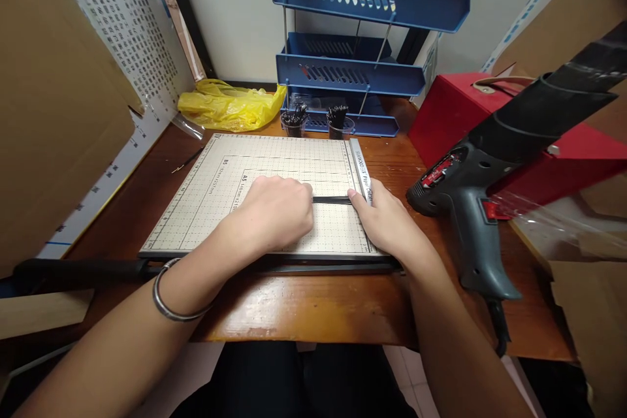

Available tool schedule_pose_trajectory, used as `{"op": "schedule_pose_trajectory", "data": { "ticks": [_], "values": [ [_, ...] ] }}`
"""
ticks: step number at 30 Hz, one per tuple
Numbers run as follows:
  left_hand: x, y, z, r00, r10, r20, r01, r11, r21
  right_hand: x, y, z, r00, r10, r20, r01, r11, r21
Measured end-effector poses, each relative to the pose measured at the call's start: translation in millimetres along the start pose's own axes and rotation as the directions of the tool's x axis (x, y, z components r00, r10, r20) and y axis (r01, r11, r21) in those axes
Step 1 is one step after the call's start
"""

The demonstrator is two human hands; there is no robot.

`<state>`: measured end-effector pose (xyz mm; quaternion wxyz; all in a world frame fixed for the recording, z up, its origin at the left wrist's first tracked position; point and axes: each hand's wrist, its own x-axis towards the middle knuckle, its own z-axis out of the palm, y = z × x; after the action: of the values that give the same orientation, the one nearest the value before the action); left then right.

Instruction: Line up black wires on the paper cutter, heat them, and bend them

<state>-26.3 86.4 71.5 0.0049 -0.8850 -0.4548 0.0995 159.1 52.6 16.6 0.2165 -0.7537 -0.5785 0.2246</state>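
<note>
A cream paper cutter board (196,209) with a printed grid lies on the wooden table. Across its right half runs a thin bundle of black strands (332,200). My left hand (280,209) is closed in a fist around the bundle's left part. The bundle's right end lies under the thumb of my right hand (385,215), whose fingers reach over the cutter's silver edge rail (361,166) and are partly hidden behind it. The cutter's black handle (83,271) points left along the front edge of the board.
Two clear cups of black strands, the left (294,123) and right (337,123), stand behind the board near a blue rack (350,78). A yellow bag (232,106) lies back left. A heat gun (477,209) and red box (441,104) occupy the right.
</note>
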Motion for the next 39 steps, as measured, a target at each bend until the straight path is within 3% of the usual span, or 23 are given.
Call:
{"op": "schedule_pose_trajectory", "data": {
  "ticks": [39],
  "values": [
    [4.3, 1.1, 2.3, 0.998, -0.057, -0.009, 0.057, 0.998, 0.007, -0.2, 0.5, -0.7, 1.0, 0.005, 0.007, -0.005, 1.0, 0.007]
  ]
}}
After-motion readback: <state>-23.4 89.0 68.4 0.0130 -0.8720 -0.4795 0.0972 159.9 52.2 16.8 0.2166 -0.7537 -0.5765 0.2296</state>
